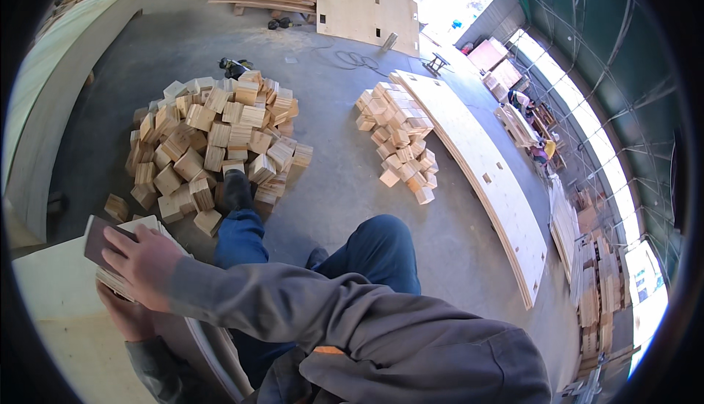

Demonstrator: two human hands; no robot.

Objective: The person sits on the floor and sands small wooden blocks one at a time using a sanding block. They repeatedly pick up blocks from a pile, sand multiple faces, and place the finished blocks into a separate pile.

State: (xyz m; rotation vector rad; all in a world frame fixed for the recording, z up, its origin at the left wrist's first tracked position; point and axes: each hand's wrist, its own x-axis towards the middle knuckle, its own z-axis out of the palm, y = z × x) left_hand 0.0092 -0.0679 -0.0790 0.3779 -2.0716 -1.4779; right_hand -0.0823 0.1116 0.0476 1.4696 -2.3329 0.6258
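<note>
At the lower left, my right hand (147, 263) reaches across with its fingers closed over a flat brown piece (97, 237) that looks like a sheet of sandpaper. Just below it, my left hand (126, 314) grips a layered plywood block (111, 281) from the side and underneath. The brown piece lies against the top of the block, and my right hand hides much of the contact. Both hands are above a pale plywood panel (51, 309) close to my body.
Ahead of my foot lies a large heap of plywood blocks (220, 129). A smaller pile (396, 136) sits right of it, beside a long plywood sheet stack (477, 177). Tall panels (62, 59) stand at left. People (543, 151) work far right.
</note>
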